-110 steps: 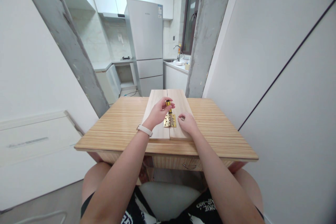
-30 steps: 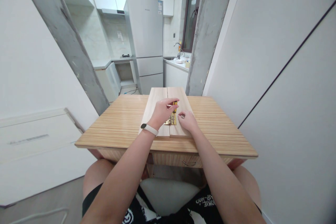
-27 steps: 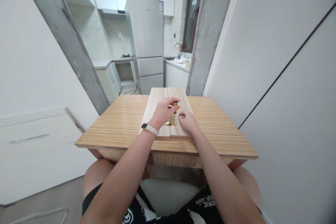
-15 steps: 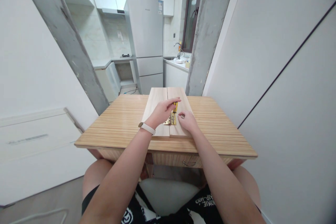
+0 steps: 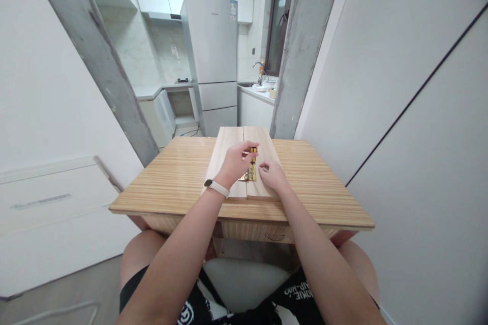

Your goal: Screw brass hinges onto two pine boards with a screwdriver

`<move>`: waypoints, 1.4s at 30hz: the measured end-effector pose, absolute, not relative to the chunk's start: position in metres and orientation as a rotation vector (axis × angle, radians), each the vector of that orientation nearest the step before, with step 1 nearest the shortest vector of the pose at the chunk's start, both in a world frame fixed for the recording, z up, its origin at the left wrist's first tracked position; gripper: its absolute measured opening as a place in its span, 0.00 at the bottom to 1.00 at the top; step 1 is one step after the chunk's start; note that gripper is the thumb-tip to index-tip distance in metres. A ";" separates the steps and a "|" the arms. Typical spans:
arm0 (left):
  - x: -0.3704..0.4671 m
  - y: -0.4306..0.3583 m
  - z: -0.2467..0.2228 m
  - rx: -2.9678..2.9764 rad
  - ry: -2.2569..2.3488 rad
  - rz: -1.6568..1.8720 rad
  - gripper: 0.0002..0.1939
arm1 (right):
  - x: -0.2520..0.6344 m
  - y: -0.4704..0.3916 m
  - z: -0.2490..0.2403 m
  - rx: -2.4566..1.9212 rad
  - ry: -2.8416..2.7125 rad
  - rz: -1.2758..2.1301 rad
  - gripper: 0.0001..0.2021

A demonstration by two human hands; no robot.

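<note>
Left hand [image 5: 235, 161] arched above gold hinge [image 5: 253, 176], fingers around yellow screwdriver [image 5: 253, 159], right hand [image 5: 273, 175] resting on pale board [image 5: 259, 136], fingers curled, whether holding anything unclear.

On the striped table [image 5: 183, 177] lie two adjoining pale boards [image 5: 230, 137].

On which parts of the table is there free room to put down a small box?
Striped tabletop shows bare left of the two boards and right of them, beyond the right forearm. Crowded: the boards' middle, with left hand, screwdriver, hinge and right hand.
</note>
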State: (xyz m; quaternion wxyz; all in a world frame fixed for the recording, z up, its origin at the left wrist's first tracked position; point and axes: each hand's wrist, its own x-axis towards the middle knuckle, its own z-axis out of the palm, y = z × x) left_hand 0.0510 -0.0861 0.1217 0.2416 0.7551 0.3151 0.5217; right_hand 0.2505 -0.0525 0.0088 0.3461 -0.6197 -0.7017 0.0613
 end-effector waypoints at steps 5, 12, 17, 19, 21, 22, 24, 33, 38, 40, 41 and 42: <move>0.049 -0.086 0.123 2.100 0.867 1.426 0.15 | 0.251 -0.052 0.008 -1.594 -1.823 0.159 0.08; 0.044 -0.089 0.127 2.195 0.722 1.278 0.18 | 0.252 -0.053 0.008 -1.577 -1.834 0.148 0.08; 0.045 -0.087 0.123 2.138 0.714 1.276 0.20 | 0.252 -0.053 0.007 -1.592 -1.826 0.149 0.08; 0.047 -0.087 0.121 2.075 0.695 1.286 0.20 | 0.252 -0.053 0.008 -1.598 -1.823 0.153 0.08; 0.048 -0.087 0.121 2.048 0.700 1.290 0.19 | 0.251 -0.053 0.009 -1.597 -1.826 0.161 0.09; 0.049 -0.087 0.121 2.048 0.717 1.294 0.19 | 0.251 -0.054 0.010 -1.596 -1.828 0.163 0.09; 0.049 -0.087 0.122 2.053 0.769 1.306 0.19 | 0.251 -0.054 0.010 -1.599 -1.827 0.163 0.09; 0.047 -0.084 0.122 2.092 0.871 1.395 0.17 | 0.252 -0.052 0.006 -1.589 -1.827 0.137 0.08; 0.049 -0.083 0.123 2.086 0.815 1.369 0.15 | 0.253 -0.051 0.003 -1.576 -1.826 0.117 0.08; 0.050 -0.083 0.122 2.052 0.776 1.350 0.16 | 0.253 -0.051 0.003 -1.576 -1.826 0.115 0.08; 0.050 -0.083 0.121 2.037 0.745 1.332 0.16 | 0.253 -0.050 0.002 -1.576 -1.828 0.117 0.08; 0.050 -0.083 0.121 2.028 0.712 1.309 0.17 | 0.254 -0.050 0.002 -1.575 -1.831 0.120 0.08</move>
